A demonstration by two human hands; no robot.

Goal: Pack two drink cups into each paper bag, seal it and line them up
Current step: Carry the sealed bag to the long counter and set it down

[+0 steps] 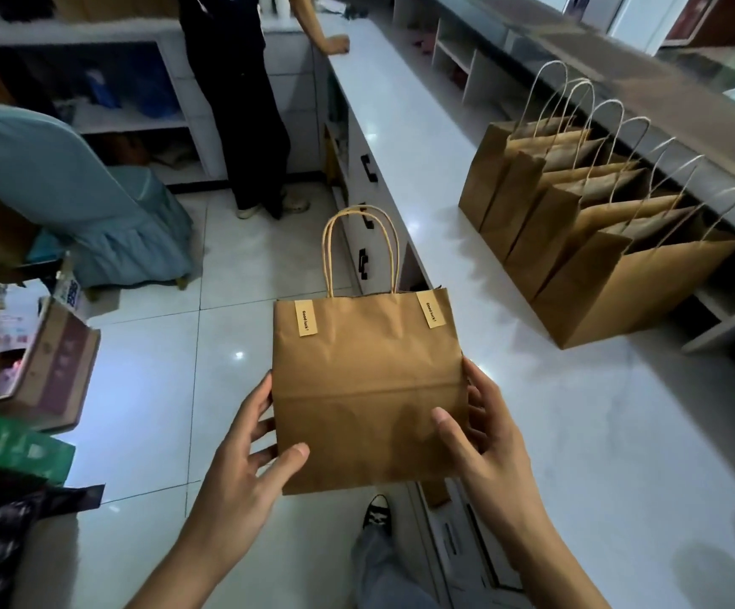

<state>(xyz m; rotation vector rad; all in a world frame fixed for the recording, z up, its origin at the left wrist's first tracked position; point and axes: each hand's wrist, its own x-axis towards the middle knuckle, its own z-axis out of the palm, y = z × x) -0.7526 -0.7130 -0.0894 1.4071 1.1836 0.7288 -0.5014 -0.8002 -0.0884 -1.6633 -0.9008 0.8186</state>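
The paper bag (367, 389) is held between the left hand (242, 459) and the right hand (484, 428), above the counter's (598, 432) left edge. A row of bags (585, 222) stands along the counter's right edge. Another person (242, 103) stands at its far end.

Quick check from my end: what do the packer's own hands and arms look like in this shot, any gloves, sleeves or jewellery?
Both are bare. The left hand and right hand wear no gloves, and no rings, watch or bands show. Both forearms are uncovered as far as the bottom edge of the picture, so no sleeve is in view. The fingernails are short and plain. Nothing is marked or written on them.
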